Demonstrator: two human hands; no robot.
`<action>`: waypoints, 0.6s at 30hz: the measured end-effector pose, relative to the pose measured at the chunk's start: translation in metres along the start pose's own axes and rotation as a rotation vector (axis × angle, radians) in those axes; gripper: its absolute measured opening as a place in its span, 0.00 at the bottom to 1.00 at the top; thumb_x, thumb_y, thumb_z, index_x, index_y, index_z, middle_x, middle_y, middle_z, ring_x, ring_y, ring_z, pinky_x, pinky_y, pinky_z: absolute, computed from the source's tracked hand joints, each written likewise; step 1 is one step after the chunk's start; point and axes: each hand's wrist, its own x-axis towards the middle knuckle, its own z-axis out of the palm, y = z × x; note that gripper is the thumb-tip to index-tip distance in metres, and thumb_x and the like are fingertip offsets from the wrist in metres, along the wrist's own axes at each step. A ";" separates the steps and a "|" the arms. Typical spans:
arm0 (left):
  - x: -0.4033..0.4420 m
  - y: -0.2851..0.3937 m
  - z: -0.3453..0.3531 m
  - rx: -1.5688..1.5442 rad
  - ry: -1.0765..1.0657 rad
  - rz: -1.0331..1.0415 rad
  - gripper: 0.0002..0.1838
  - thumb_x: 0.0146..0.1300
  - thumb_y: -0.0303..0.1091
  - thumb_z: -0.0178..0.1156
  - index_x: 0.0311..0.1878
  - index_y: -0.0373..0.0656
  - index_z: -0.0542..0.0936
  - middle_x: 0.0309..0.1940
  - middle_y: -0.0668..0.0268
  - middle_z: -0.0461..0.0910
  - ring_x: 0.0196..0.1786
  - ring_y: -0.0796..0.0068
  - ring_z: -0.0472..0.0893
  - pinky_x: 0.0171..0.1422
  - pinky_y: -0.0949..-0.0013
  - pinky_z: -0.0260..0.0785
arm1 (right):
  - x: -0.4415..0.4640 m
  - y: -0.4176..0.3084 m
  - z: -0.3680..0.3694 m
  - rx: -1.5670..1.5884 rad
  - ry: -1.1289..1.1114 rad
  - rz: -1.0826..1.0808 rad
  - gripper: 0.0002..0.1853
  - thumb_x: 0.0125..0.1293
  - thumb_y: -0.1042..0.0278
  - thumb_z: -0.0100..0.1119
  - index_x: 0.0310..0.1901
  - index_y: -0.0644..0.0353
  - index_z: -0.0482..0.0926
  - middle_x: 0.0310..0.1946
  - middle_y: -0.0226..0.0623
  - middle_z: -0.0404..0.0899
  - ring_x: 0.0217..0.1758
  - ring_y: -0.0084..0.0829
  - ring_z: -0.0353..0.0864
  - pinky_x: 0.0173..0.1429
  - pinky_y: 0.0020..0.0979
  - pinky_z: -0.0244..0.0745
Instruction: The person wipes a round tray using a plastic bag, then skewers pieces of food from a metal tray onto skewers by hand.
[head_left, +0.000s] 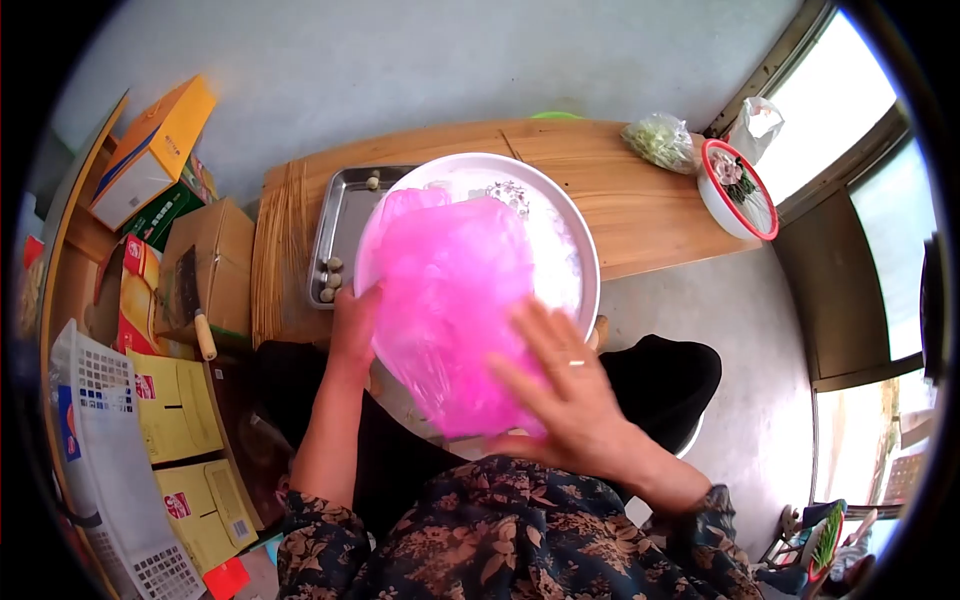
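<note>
A bright pink plastic bag hangs in front of me, over the near part of a large white round basin. My left hand grips the bag's left edge, with its fingertips partly behind the plastic. My right hand, a ring on one finger, lies against the bag's lower right side with its fingers spread and slightly blurred. White stuff with dark specks shows in the basin beyond the bag. A metal tray beside the basin holds several small greyish balls.
The basin and tray stand on a wooden table. At its right end are a bag of greens and a red-rimmed bowl. Cardboard boxes, a wooden-handled knife and a white plastic basket are on my left.
</note>
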 end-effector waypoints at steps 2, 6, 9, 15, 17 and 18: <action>-0.001 -0.003 0.002 0.012 -0.040 -0.005 0.14 0.61 0.31 0.58 0.47 0.32 0.77 0.35 0.65 0.80 0.34 0.78 0.79 0.38 0.75 0.71 | 0.024 0.005 0.038 -0.073 -0.030 -0.011 0.41 0.50 0.48 0.68 0.65 0.50 0.63 0.68 0.50 0.54 0.73 0.50 0.51 0.70 0.51 0.51; -0.008 -0.010 0.003 -0.006 0.084 0.056 0.18 0.66 0.37 0.56 0.51 0.32 0.75 0.41 0.64 0.78 0.41 0.78 0.77 0.46 0.73 0.70 | 0.039 0.055 0.106 -0.192 -0.030 0.082 0.33 0.53 0.60 0.65 0.62 0.54 0.67 0.70 0.48 0.52 0.71 0.49 0.54 0.65 0.51 0.59; -0.013 -0.011 0.002 0.084 0.053 0.133 0.21 0.68 0.43 0.54 0.53 0.33 0.74 0.44 0.65 0.77 0.46 0.78 0.74 0.52 0.73 0.66 | 0.041 0.080 0.122 0.117 -0.046 0.269 0.20 0.54 0.71 0.60 0.51 0.59 0.74 0.63 0.48 0.63 0.62 0.46 0.67 0.58 0.43 0.69; -0.019 -0.007 0.002 0.032 0.119 0.138 0.25 0.69 0.47 0.51 0.57 0.34 0.71 0.50 0.63 0.75 0.50 0.76 0.73 0.55 0.71 0.65 | 0.013 0.142 0.091 0.601 0.734 0.610 0.09 0.54 0.83 0.51 0.37 0.63 0.76 0.36 0.39 0.79 0.40 0.36 0.78 0.45 0.34 0.74; -0.018 -0.008 0.000 0.013 0.098 0.140 0.24 0.69 0.47 0.51 0.56 0.34 0.71 0.49 0.63 0.75 0.49 0.77 0.73 0.55 0.72 0.65 | 0.009 0.174 0.094 0.473 0.783 0.664 0.07 0.55 0.82 0.50 0.35 0.63 0.76 0.34 0.36 0.79 0.38 0.33 0.78 0.44 0.35 0.74; -0.018 -0.009 0.000 -0.003 0.079 0.137 0.24 0.69 0.47 0.51 0.56 0.34 0.71 0.48 0.63 0.75 0.49 0.77 0.73 0.54 0.72 0.65 | 0.016 0.187 0.099 0.524 0.846 0.583 0.06 0.55 0.81 0.51 0.34 0.64 0.76 0.35 0.36 0.79 0.38 0.33 0.78 0.44 0.35 0.74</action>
